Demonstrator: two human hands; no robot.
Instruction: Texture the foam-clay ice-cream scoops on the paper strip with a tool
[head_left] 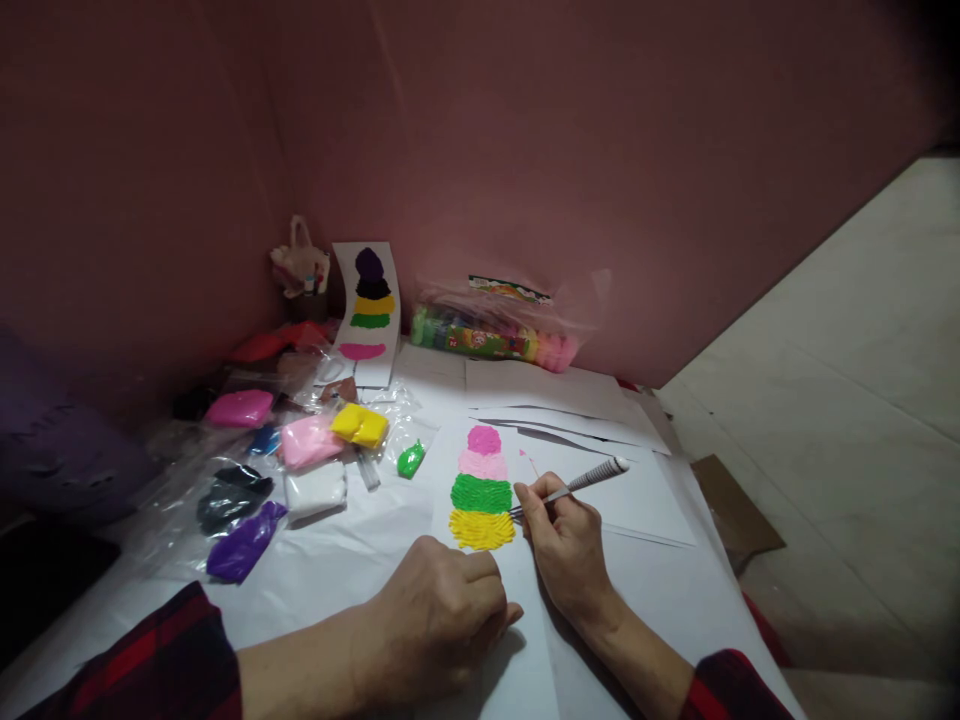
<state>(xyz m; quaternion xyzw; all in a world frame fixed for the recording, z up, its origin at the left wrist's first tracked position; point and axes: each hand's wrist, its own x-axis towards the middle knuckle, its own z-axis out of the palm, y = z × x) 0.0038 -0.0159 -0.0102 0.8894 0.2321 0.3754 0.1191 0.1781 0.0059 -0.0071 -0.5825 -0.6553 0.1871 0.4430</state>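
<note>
Across the white table (352, 560): bags of clay (311, 440) are crowding the left side; two hands are working at the front.
White sheet (444, 455): it's lying ahead of the hands, carrying the clay stack (481, 490) near mid-table.
Left hand (442, 615): it's sitting just below the stack, fingers curling inward; can't tell if they're pinching anything.
Right hand (566, 540): thumb and fingers are gripping a fork (589, 473) low, near the tines (516, 512). Step, my read: combing texture into the clay. Next move is probably calling for light, short strokes, sheet kept steady, soft edge not dragged.
Clay stack: it's lying flat, widening downward: magenta, pale pink, green, yellow.
Yellow band (481, 532): it's forming the base, showing bold curved grooves.
Green band (481, 494): it's showing finer wavy ridges.
Tines: they're pointing at the right edge, about where green is meeting yellow; can't tell if touching.
</note>
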